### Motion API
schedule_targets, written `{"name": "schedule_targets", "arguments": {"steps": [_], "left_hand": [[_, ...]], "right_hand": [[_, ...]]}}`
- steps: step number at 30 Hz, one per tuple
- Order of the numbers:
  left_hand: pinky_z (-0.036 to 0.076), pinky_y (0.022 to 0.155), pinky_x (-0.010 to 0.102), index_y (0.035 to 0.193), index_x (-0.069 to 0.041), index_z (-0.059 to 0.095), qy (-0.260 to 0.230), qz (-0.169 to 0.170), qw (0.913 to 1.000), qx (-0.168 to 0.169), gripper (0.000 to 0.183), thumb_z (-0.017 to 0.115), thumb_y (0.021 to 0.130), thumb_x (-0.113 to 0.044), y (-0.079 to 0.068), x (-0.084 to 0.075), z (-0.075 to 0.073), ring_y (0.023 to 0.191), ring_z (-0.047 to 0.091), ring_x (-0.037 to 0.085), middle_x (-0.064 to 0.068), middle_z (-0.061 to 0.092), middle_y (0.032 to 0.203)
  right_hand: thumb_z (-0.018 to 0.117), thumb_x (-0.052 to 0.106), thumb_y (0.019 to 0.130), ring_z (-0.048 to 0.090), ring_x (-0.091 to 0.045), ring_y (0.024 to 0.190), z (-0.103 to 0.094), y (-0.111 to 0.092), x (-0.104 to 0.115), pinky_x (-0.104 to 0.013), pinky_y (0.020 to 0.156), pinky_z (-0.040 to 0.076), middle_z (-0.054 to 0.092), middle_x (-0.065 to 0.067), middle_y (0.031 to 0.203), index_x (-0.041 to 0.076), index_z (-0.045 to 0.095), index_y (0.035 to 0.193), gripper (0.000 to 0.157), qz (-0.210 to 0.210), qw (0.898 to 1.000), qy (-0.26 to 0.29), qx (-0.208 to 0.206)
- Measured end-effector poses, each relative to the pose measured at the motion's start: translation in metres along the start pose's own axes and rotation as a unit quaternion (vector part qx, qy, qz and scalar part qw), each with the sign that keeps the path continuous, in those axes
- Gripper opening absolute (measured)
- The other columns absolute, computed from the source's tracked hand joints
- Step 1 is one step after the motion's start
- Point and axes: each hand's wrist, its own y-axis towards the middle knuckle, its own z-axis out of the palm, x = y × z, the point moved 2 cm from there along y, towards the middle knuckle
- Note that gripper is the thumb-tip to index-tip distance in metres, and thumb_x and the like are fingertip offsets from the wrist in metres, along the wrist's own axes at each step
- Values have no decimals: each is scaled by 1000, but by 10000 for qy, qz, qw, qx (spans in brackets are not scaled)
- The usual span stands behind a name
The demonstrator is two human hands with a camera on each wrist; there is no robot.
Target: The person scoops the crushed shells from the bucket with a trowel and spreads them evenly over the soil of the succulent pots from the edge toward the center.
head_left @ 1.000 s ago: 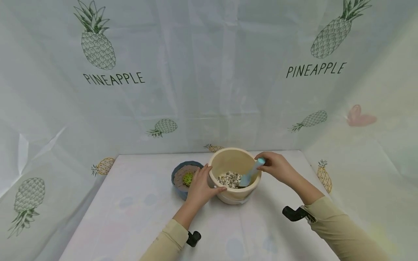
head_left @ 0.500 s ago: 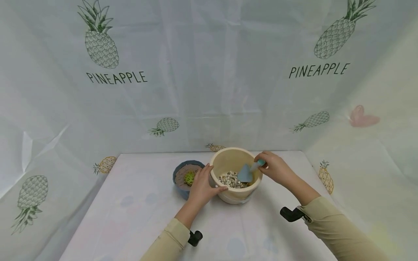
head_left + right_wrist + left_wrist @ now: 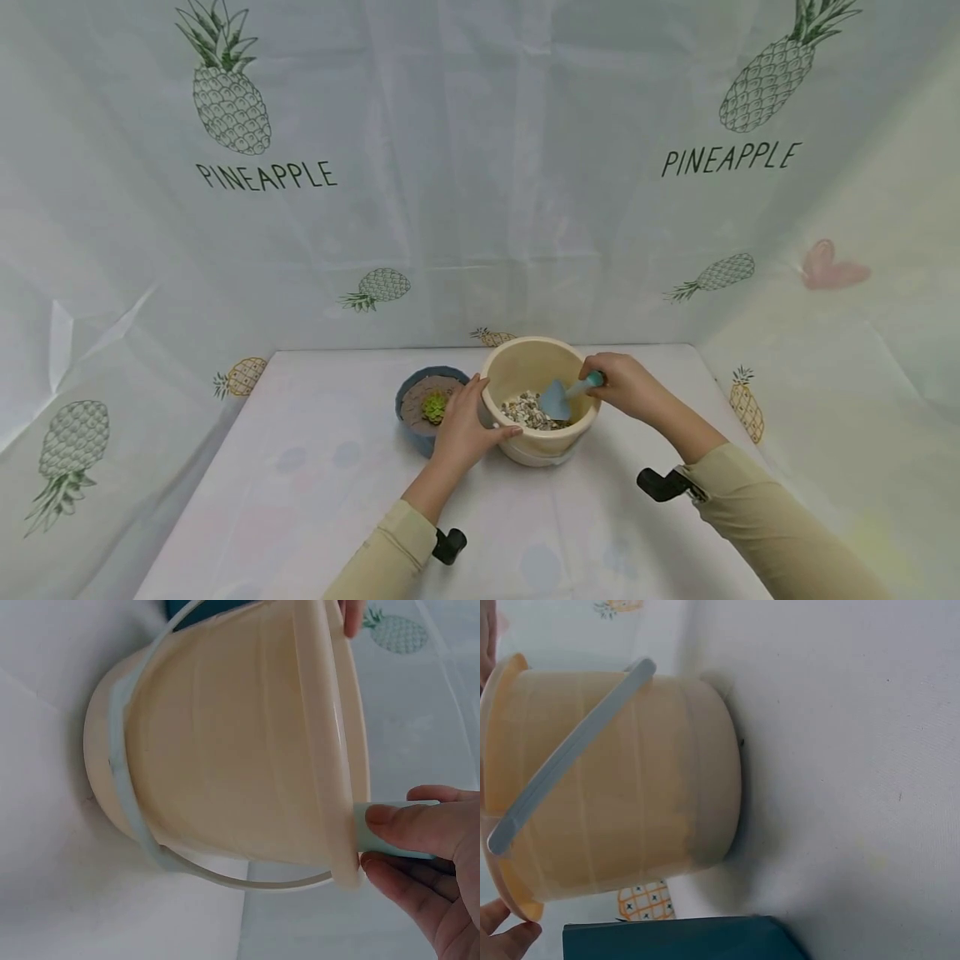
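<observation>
A cream bucket (image 3: 536,446) with a pale grey-blue handle (image 3: 574,754) stands upright on the table and holds small mixed gravel (image 3: 525,410). My left hand (image 3: 461,429) grips its rim at the left, the thumb along the near edge. My right hand (image 3: 626,385) pinches the handle end of a light blue toy shovel (image 3: 555,402) over the bucket's right rim. The shovel's blade is inside the bucket, tilted, at the gravel's right side; whether it touches the stones I cannot tell. In the right wrist view, only the shovel's grip (image 3: 397,832) shows between thumb and fingers.
A round blue pot (image 3: 412,437) with brown fill and a small green succulent (image 3: 433,408) stands left of the bucket, close to my left hand. The white table (image 3: 300,500) ends at a pineapple-print curtain (image 3: 480,167) behind.
The shovel's blade has come up out of the gravel, turned, then shifted a little left and down. My right hand has lowered slightly. The left hand keeps its place on the rim.
</observation>
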Motion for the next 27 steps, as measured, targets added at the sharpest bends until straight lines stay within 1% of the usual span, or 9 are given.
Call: {"name": "schedule_targets", "arguments": {"steps": [7,13,20,27], "left_hand": [[30,107,61,147,-13,43,24,9,10000,15,98,85,68,-53,1,0,0,142,24,40,8,33,155],[30,107,60,148,-14,42,30,1,10000,78,98,85,68,-53,1,-1,1,142,24,39,6,32,156],[33,107,57,147,-12,42,105,22,9999,4,99,85,67,-52,2,0,1,141,28,37,8,34,154],[32,108,57,147,-12,42,85,25,10000,-3,98,86,68,-51,2,1,1,141,27,36,8,35,154]], "right_hand": [[77,-6,78,57,-16,75,7,3,-1,-32,64,51,66,-3,87,5,69,90,18,67,9994,320,71],[76,-6,79,56,-15,75,11,3,-3,-32,65,50,66,-2,87,5,69,91,18,197,9989,420,50],[76,-5,80,57,-16,76,15,5,-6,-32,65,51,67,-5,89,5,69,93,18,335,9968,719,15],[77,-2,80,57,-16,76,18,7,-6,-32,65,51,66,-4,90,5,69,93,18,434,9962,757,-46]]}}
